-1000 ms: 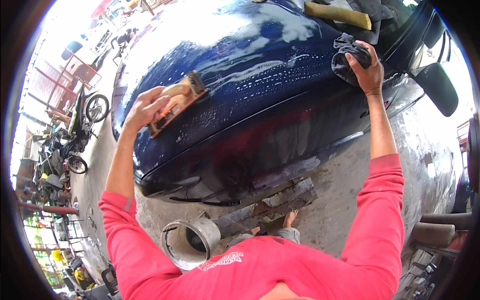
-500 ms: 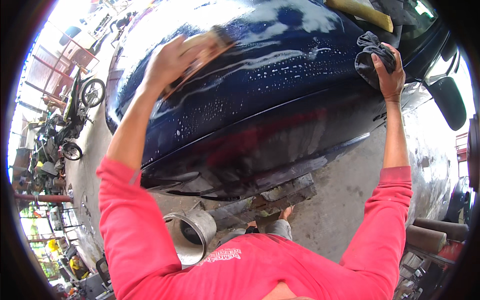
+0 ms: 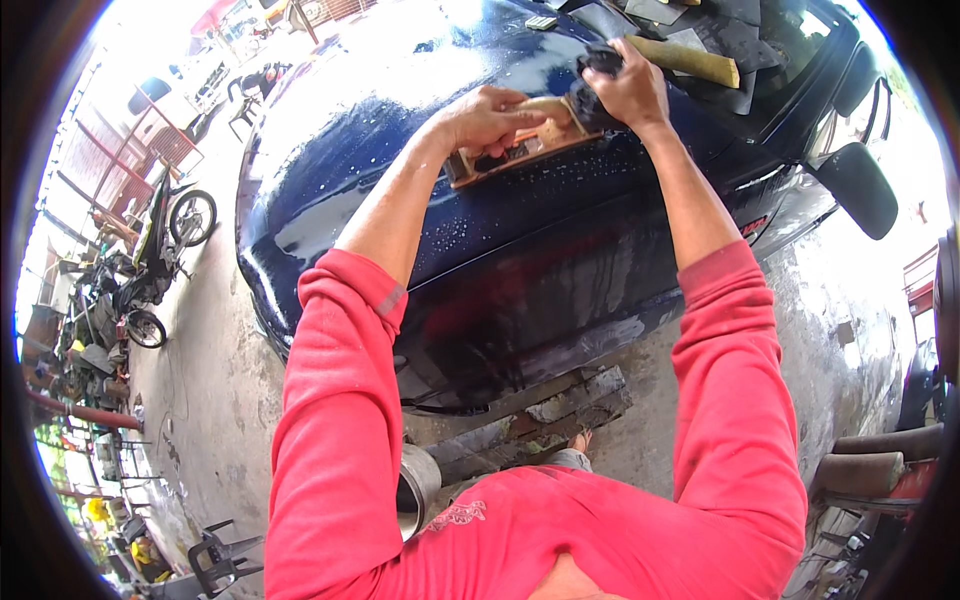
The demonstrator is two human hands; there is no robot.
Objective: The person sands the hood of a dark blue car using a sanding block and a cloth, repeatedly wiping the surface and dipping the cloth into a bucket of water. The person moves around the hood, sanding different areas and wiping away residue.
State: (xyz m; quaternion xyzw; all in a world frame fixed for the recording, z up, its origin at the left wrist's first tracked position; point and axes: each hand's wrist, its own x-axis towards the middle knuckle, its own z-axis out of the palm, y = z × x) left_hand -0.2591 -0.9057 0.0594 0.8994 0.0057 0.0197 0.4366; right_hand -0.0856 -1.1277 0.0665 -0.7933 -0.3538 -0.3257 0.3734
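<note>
My left hand [image 3: 482, 122] grips a wooden sanding block [image 3: 545, 158] with a raised tan handle and an orange-brown base. The block rests on the wet dark blue hood [image 3: 345, 195] of a car, among water beads and shiny streaks. At the block's right end, my right hand [image 3: 635, 90] is closed round a bunched black cloth [image 3: 586, 102]. Cloth and block meet or nearly meet there; which of the two, I cannot tell. The underside of the block is hidden against the hood.
A yellowish roll [image 3: 690, 62] and dark sheets [image 3: 735, 92] lie near the windshield. The side mirror [image 3: 858, 192] juts out on the right. A bucket [image 3: 425, 480] stands near my feet. At the left are a motorcycle [image 3: 160, 225] and a plastic stool [image 3: 220, 558].
My left hand has moved right across the hood with the sanding block. My right hand has come left with the cloth, up to the block. The view has shifted slightly.
</note>
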